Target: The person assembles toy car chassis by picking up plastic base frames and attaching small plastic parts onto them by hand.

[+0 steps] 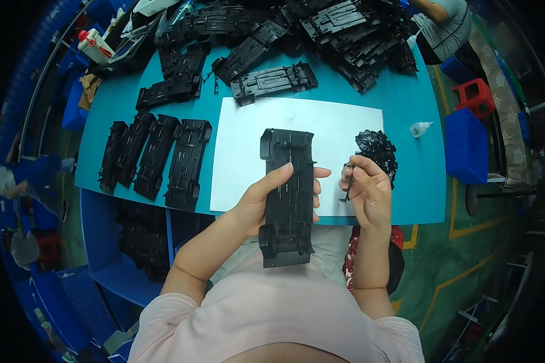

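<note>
Tabletop point(419, 175) teal, white sheet point(239, 148), held chassis point(289, 202), green floor point(466, 257), perhaps crates point(69, 296)

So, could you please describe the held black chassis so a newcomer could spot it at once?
Find the white sheet on the teal table. Over its near edge, the left hand grips a long black chassis. Unlike the similar parts lying at left, this one is being held.

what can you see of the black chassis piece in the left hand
The black chassis piece looks like moulded plastic: long, narrow, ridged down its middle, boxy near both ends. Held lengthwise toward the body, it partly overlaps the white sheet. The left hand grips it, thumb on its face, fingers at its opposite edge.
</note>
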{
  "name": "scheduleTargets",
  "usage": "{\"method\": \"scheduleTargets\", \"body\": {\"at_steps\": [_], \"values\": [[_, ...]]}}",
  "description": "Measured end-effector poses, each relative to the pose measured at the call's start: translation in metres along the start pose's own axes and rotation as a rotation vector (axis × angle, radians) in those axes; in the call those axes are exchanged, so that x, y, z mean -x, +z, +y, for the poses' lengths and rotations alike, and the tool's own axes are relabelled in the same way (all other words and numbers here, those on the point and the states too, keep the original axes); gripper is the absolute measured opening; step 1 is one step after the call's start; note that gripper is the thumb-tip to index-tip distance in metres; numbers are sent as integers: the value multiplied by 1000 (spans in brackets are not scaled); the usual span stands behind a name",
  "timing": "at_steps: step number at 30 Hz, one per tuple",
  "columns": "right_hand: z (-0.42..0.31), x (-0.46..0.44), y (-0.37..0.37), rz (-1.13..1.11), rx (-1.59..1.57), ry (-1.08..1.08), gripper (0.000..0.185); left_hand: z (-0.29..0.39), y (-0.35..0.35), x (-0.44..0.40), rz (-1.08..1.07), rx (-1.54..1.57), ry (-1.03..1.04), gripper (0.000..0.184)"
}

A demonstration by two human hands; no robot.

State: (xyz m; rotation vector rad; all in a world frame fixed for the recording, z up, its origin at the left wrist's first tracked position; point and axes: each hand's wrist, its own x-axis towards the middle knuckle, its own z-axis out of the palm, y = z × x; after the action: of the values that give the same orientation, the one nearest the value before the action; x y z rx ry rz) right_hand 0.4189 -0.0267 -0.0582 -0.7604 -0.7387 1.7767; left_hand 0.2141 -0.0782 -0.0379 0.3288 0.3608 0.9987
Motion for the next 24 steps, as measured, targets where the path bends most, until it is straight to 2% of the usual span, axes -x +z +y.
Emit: {"method": "scheduleTargets", "body": {"at_steps": [8,10,12,16,17,19,24], "values": [[-6,7,-2,-111,70,-56,13,-8,2,1,-5,-107,74,69],[-6,7,0,-136,84,-87,13,-10,4,2,91,-250,81,84],[-7,8,-1,-211,253,-209,13,-12,6,2,89,-225,72,84],[-19,13,11,-89,458,-161,12,-9,7,5,24,-137,5,87],[-20,10,7,-135,490,-211,12,-8,9,6,26,-135,6,87],[-23,5,6,-196,534,-286,12,-7,11,8,-6,-10,-28,73],[-25,6,8,-175,511,-257,14,-2,11,6,55,46,-41,68]]}}
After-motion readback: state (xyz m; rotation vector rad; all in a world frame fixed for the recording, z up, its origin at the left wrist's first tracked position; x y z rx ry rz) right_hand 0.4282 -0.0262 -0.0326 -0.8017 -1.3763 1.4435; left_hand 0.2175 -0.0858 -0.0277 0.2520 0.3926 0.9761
